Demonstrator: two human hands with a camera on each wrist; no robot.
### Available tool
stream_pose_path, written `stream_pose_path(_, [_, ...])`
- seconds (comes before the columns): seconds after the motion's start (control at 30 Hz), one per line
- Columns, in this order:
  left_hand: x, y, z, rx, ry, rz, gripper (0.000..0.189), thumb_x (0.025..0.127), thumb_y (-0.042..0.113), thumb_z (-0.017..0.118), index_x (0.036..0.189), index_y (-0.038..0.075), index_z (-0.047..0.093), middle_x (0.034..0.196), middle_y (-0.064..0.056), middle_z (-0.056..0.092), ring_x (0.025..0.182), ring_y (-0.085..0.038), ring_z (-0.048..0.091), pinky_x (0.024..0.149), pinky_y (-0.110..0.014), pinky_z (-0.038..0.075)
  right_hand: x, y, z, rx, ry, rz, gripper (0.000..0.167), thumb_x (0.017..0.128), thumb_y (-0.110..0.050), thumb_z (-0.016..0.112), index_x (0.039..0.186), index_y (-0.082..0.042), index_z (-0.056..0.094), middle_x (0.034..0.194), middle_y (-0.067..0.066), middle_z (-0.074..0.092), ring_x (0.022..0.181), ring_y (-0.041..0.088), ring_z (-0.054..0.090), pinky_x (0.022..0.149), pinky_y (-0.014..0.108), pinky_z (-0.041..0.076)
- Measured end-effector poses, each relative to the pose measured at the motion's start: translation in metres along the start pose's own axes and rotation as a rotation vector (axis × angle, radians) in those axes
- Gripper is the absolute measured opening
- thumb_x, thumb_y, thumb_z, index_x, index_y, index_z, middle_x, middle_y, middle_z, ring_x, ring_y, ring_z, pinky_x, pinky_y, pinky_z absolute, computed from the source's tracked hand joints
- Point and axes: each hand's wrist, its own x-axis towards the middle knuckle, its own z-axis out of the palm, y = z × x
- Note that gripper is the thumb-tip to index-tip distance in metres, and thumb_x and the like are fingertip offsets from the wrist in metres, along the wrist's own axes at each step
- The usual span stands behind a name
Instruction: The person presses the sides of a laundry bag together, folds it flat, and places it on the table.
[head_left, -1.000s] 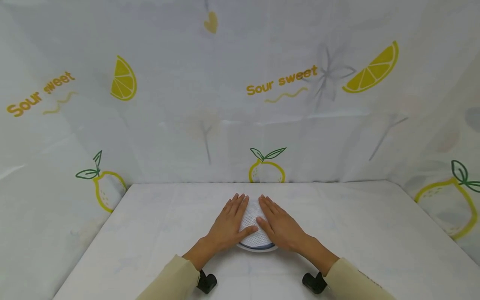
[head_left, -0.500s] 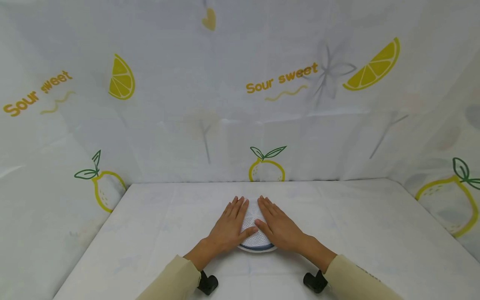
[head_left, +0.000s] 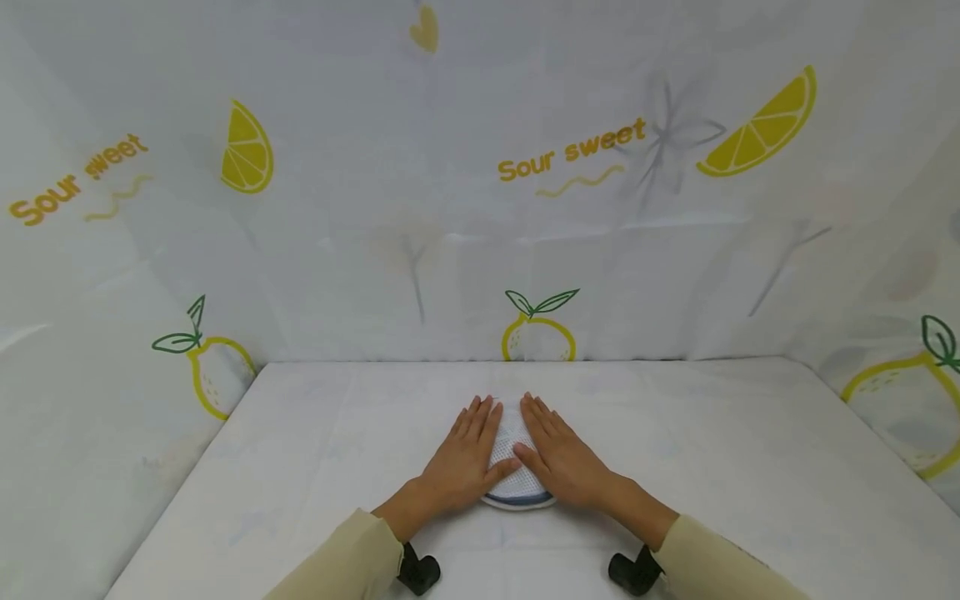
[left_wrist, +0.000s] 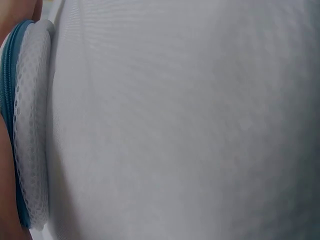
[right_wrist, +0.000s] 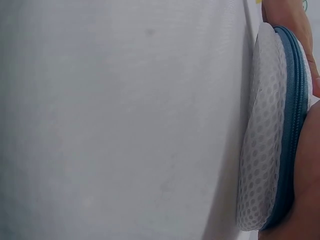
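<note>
A white mesh laundry bag [head_left: 513, 440] with a blue zip lies on the white table, low and rounded. My left hand [head_left: 462, 465] rests on its left side, fingers straight and angled forward, thumb reaching across the mesh. On the other side lies my right hand [head_left: 567, 467], also with straight fingers, its thumb tip near the left thumb. Between the hands a strip of the mesh top shows. Seen from the left wrist, the bag's side [left_wrist: 32, 125] is padded mesh below the blue zip [left_wrist: 9, 75]. The right wrist view shows the zip [right_wrist: 295, 105] running along the rim under the palm.
White cloth covers the table [head_left: 300, 467]. Behind it hangs a white backdrop [head_left: 337, 167] printed with lemons and lettering. Black wrist-worn devices [head_left: 420, 575] jut out below the beige sleeves [head_left: 337, 558].
Both hands stay flat on the bag and have shifted slightly toward me along with its near edge. The head view has moved a little.
</note>
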Motion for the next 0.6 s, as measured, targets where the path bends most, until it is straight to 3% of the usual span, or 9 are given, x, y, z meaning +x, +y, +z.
stream_pose_path(0.23, [0.0016,0.0013,0.0041,-0.071,0.016,-0.01,0.082,0.098,0.059,0.031,0.15,-0.002,0.018,0.155,-0.023,0.017,0.143,-0.037,0.011,0.114,-0.048,0.012,-0.001,0.0039,-0.0015,0.05,-0.03,0.01,0.063,0.104,-0.03,0.039,0.146,0.012,0.018,0.153,0.025,0.017,0.142,0.038,0.014,0.112,0.051,0.016])
stream_pose_path(0.6, [-0.0017,0.004,0.0079,-0.167,0.122,-0.014,0.08,0.098,0.056,0.039,0.148,-0.005,0.025,0.152,-0.026,0.021,0.141,-0.041,0.016,0.112,-0.051,0.016,-0.0017,0.0041,-0.0002,0.025,-0.004,-0.027,0.065,0.104,-0.033,0.04,0.146,0.012,0.02,0.154,0.024,0.018,0.141,0.04,0.017,0.111,0.052,0.018])
